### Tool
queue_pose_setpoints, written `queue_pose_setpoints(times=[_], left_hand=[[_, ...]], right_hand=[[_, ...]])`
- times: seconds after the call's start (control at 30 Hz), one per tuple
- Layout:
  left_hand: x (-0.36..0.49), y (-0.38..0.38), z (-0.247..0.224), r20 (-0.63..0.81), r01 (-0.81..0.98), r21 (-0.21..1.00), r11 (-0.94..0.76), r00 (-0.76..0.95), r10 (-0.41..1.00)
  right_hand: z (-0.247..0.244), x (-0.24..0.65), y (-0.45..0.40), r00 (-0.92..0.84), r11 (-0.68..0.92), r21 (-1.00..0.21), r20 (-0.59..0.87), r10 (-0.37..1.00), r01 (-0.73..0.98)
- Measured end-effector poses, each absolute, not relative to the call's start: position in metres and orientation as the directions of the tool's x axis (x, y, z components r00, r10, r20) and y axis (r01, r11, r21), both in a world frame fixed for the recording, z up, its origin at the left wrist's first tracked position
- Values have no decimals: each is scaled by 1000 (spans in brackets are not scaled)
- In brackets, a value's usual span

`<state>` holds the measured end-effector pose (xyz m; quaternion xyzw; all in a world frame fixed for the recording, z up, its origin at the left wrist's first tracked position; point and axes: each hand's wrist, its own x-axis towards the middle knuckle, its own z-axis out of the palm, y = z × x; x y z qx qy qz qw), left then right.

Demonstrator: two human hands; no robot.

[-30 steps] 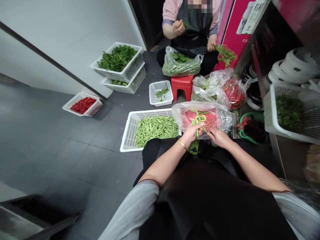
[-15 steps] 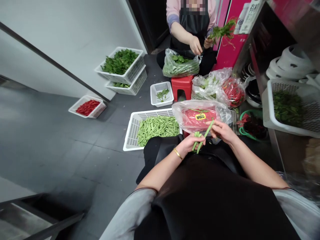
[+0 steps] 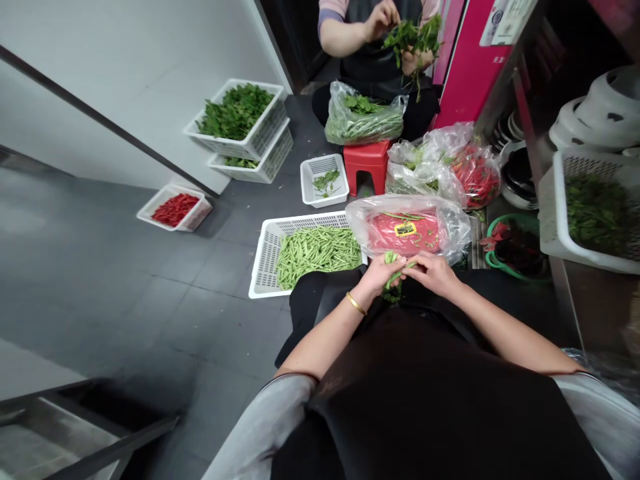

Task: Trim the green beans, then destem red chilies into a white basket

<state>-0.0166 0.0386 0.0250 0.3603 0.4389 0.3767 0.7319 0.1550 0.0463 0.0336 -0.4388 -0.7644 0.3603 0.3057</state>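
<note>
Head view: a seated person's black apron (image 3: pixel 425 400) fills the foreground; the forearms (image 3: pixel 315 337) angle inward, elbows out, and meet above the lap.
Left hand (image 3: pixel 380 275): narrow, curled round a small bunch of green beans (image 3: pixel 391 257); a gold bangle (image 3: pixel 356 304) sits at the wrist.
Right hand (image 3: pixel 433 275): narrow, its fingers pinching at the beans; it touches the left hand.
Work in hand: beans worked between both hands, just above the lap, partly hidden by the fingers.
Nearby: a white plastic crate (image 3: pixel 265 263) of short-cut green beans (image 3: pixel 317 257) lies just left of the hands; a clear plastic bag (image 3: pixel 453 227) around a red package (image 3: pixel 405 237) lies just ahead.
Beyond: a co-worker's hands (image 3: pixel 395 37) hold leafy greens (image 3: pixel 415 37).
</note>
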Motion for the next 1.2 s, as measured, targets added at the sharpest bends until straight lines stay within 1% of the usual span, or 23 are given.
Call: queue_pose_setpoints(times=[0.07,0.13,0.23,0.33,0.43,0.5,0.57,0.63,0.7,0.77,0.83,0.87,0.9,0.93,1.0,1.03,1.07,1.13,1.2], left_hand=[[-19,39,25,-353,-181,880,440,372,859],[-22,40,25,-339,-129,897,423,413,845],[-25,43,25,-326,-62,913,402,479,815],[-29,47,24,-311,27,934,357,554,772],[-34,53,22,-307,152,950,272,607,733],[-37,59,20,-311,192,950,245,623,717],[-39,63,18,-332,182,942,283,642,691],[-36,65,16,-333,95,930,356,630,701],[-28,64,13,-298,-42,920,391,572,764],[-17,64,8,-284,-162,903,398,471,835],[-9,64,5,-349,-292,846,447,332,877],[-8,66,3,-403,-379,793,476,260,878],[-8,68,3,-454,-475,730,491,199,868],[-9,71,2,-491,-563,668,486,158,857],[-15,78,1,-502,-667,593,451,131,855],[-19,81,0,-493,-680,585,442,134,860],[-21,83,-2,-485,-670,590,451,153,861],[-25,86,-7,-482,-598,620,508,221,848],[-25,87,-13,-496,-521,645,559,271,825]], right_hand=[[37,162,49,-508,461,-734,184,841,498],[44,170,51,-600,498,-718,140,787,486],[53,179,55,-684,483,-748,53,728,456],[59,183,60,-733,512,-736,30,679,443],[59,182,66,-749,520,-694,-42,662,498],[58,181,71,-740,498,-681,-99,665,538],[57,178,75,-756,490,-713,-86,649,501],[53,174,80,-747,447,-783,-33,665,432],[46,166,83,-642,339,-845,-7,766,414],[32,155,87,-475,247,-854,-1,880,458],[12,146,93,-363,240,-786,21,932,570],[0,144,98,-354,254,-723,13,935,643],[-12,143,105,-369,265,-644,-30,929,718],[-23,143,115,-391,271,-559,-105,914,784],[-42,150,141,-395,269,-398,-279,875,877],[-49,154,157,-368,263,-324,-326,871,909],[-55,159,175,-329,251,-256,-335,883,934],[-63,167,210,-227,196,-131,-301,926,972],[-68,172,240,-138,132,-38,-310,941,990]])
